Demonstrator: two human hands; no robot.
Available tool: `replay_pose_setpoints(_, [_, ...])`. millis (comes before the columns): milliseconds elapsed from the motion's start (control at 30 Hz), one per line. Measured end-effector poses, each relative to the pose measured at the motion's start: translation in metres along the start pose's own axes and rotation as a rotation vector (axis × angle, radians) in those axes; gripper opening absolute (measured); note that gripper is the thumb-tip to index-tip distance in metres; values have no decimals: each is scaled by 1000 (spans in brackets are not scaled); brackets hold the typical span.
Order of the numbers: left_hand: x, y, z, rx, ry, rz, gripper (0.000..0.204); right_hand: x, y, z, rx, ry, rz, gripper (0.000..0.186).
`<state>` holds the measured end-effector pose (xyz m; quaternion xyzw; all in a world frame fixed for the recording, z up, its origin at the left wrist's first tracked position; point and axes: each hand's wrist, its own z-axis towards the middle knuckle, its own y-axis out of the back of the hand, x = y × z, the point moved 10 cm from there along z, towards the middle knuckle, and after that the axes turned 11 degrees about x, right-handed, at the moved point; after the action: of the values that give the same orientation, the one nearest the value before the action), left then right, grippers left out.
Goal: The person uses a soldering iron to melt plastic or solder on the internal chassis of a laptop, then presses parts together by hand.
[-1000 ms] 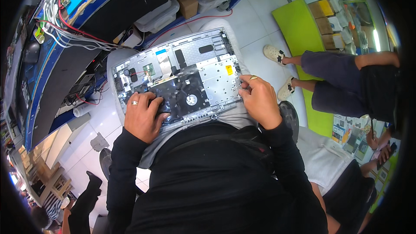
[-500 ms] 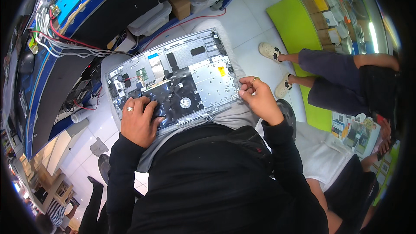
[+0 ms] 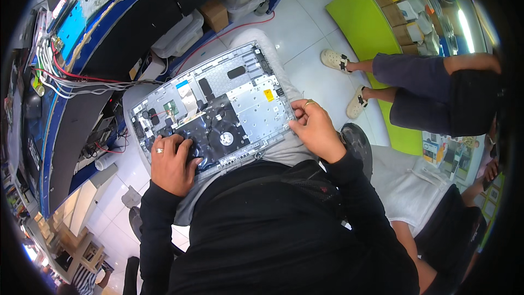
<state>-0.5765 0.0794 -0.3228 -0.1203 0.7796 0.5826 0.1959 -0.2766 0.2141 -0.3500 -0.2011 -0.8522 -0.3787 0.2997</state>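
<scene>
An opened silver laptop casing (image 3: 259, 109) rests across my grey-clad lap, showing a black film sheet (image 3: 221, 123), a silver plate with a yellow sticker (image 3: 268, 95), a white ribbon cable (image 3: 188, 98) and a small green board (image 3: 170, 107). My left hand (image 3: 173, 164) lies on the casing's lower left, fingers bent and apart on the film and edge. My right hand (image 3: 312, 127), ringed, grips the right edge between thumb and fingers; whatever lies under its fingertips is too small to make out.
A dark workbench (image 3: 125, 27) with bundled cables (image 3: 68, 76), plastic tubs (image 3: 177, 33) and a cardboard box (image 3: 215, 16) runs along the left and top. At right stand a person's legs (image 3: 415, 87) by a green display counter (image 3: 357, 22). Another person (image 3: 409, 196) sits beside me.
The casing and both hands appear further left in view and the casing slightly more tilted, as the background shifts too. My hands keep much the same places on the casing.
</scene>
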Motion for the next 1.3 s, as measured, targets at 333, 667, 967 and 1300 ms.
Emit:
replay_pose_setpoints(333, [-39, 13, 51, -52, -148, 73, 47, 31, 30, 40, -17, 82, -105, 35])
replay_pose_setpoints(667, [-80, -21, 146, 24, -216, 59, 72, 23, 26, 103, 0, 54, -79, 34])
replay_pose_setpoints(967, [-79, -35, 163, 33, -227, 90, 68, 6, 26, 128, 26, 34, -69, 32])
replay_pose_setpoints(1300, [-82, -33, 171, 34, -181, 76, 65, -9, 17, 146, 116, -16, 133, 32])
